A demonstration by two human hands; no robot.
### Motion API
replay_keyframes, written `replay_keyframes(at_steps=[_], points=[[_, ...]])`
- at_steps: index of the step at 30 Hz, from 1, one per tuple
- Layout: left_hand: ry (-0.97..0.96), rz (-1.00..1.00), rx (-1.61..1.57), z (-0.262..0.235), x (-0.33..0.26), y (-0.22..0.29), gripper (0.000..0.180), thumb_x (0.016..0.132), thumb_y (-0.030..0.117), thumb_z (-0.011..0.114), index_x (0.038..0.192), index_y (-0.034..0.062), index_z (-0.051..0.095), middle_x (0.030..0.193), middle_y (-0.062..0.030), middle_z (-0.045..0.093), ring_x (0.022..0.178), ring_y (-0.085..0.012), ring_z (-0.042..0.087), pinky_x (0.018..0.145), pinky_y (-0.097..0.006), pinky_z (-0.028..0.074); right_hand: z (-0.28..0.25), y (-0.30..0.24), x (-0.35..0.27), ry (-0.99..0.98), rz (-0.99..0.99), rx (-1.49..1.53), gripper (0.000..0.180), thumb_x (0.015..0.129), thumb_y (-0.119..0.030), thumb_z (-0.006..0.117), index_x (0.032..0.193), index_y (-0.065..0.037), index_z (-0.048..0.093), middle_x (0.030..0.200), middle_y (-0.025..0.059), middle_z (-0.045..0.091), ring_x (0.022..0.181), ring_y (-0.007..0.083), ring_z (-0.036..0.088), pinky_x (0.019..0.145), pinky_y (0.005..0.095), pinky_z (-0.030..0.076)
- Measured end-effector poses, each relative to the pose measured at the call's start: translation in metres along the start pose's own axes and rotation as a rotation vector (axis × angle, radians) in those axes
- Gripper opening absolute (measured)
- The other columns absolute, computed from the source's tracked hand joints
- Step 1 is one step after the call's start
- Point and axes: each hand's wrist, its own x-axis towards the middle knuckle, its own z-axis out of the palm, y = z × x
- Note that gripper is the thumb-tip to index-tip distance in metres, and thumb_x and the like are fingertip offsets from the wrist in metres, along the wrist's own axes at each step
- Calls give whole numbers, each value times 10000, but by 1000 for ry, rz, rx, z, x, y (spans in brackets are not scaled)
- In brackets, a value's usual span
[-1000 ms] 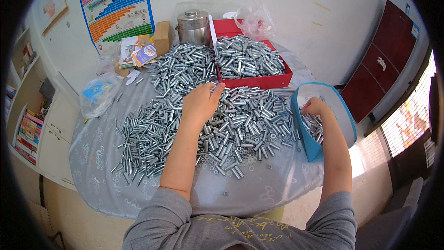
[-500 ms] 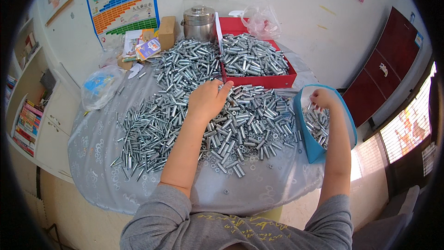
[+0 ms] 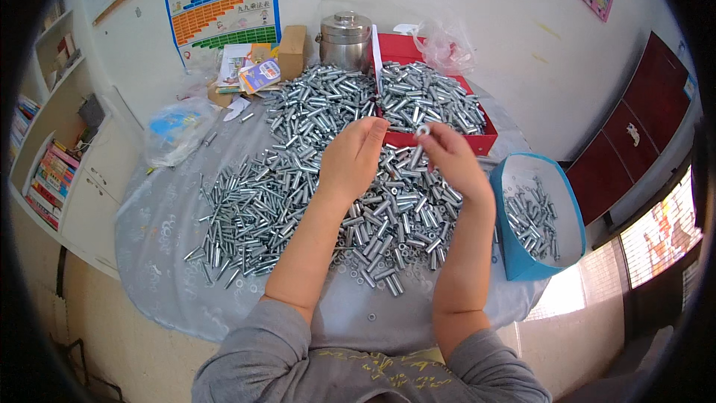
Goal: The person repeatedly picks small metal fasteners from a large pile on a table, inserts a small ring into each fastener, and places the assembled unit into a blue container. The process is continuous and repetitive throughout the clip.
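A big heap of short silver metal sleeves [image 3: 298,179] covers the round table with its grey cloth [image 3: 160,239]. My left hand [image 3: 352,158] hovers over the heap's middle with its back toward me and its fingers curled together; what it holds is hidden. My right hand [image 3: 453,163] is close beside it, fingertips pinching a small metal sleeve with a ring on its end [image 3: 419,140]. The two hands nearly meet above the pile.
A red tray [image 3: 481,142] full of sleeves lies behind the hands. A blue bin [image 3: 514,254] with several parts stands at the right table edge. A steel pot [image 3: 344,39], a cardboard box [image 3: 291,51], papers and a plastic bag [image 3: 173,128] are at the back left.
My right hand left the blue bin and came left to the middle, now pinching a sleeve. My left hand lifted slightly from the pile toward it.
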Motion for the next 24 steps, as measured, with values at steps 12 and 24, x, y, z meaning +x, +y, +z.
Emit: replay_keyframes(at_steps=[12,24], points=[[30,-14,39,6,-2,5,425,909,403,378,866,42,598,751,-118,598,751,-302,583,642,-377,430,9,28,6,95,131,-243,180,816,-124,555,927,16,577,709,114,591,646,201,560,597,321,424],[19,10,-99,13,-9,16,559,923,502,221,1111,45,484,749,-144,624,735,-342,601,638,-403,439,54,-4,-3,67,-209,176,131,842,-45,529,961,1,556,698,0,515,605,68,418,563,188,362]])
